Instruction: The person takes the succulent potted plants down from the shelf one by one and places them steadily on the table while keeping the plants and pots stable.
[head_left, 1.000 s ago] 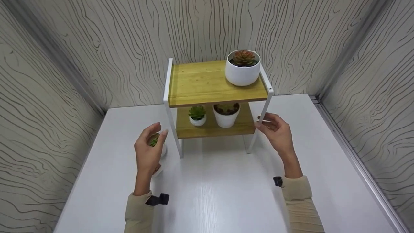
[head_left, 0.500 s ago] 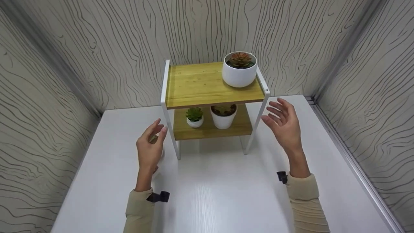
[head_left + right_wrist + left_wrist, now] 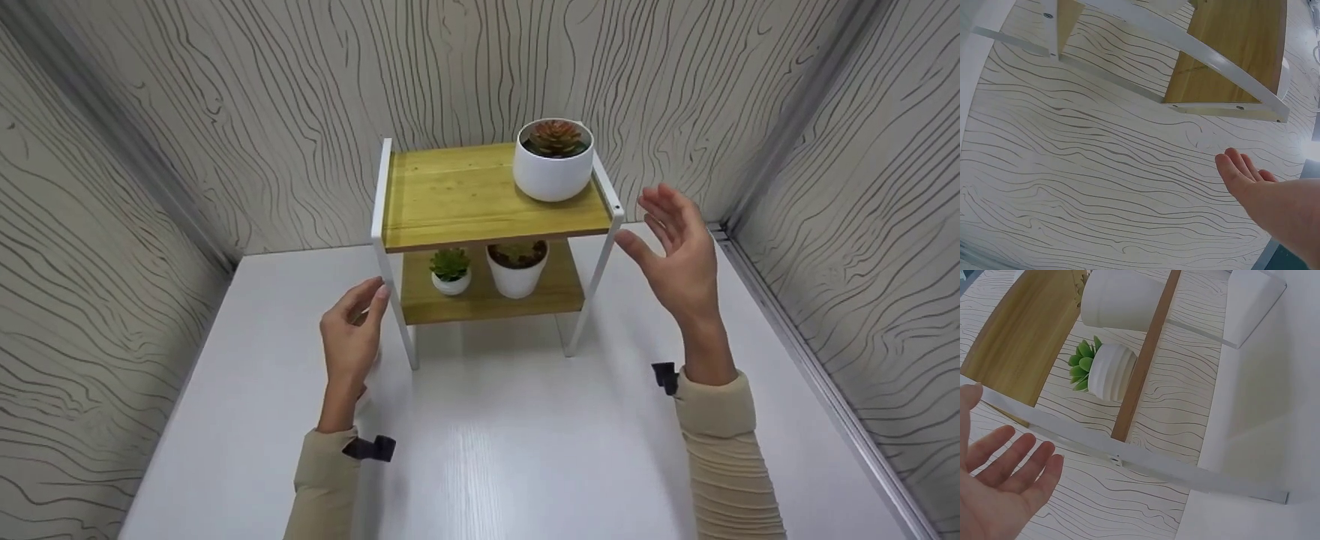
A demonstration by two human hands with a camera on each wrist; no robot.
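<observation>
A two-tier wooden shelf (image 3: 450, 195) with a white metal frame stands on the white table. On its top board, at the right, sits a white pot (image 3: 553, 176) with a reddish succulent. The lower board bears a small ribbed pot (image 3: 451, 284) with a green plant and a larger white pot (image 3: 517, 277). My left hand (image 3: 351, 337) is beside the frame's left front post, fingers loosely bent; in the left wrist view the left hand (image 3: 1008, 486) holds nothing. Right of the frame, my right hand (image 3: 682, 270) is raised with spread thumb, empty, apart from the post.
Behind the left hand and wrist, pale objects on the table (image 3: 247, 360) are mostly hidden. Wood-patterned panels (image 3: 285, 90) enclose the back and both sides. A metal rail (image 3: 810, 352) runs along the table's right side.
My right hand has let go of the right post and moved up and outward. My left hand has moved slightly toward the left post. The view has shifted a little.
</observation>
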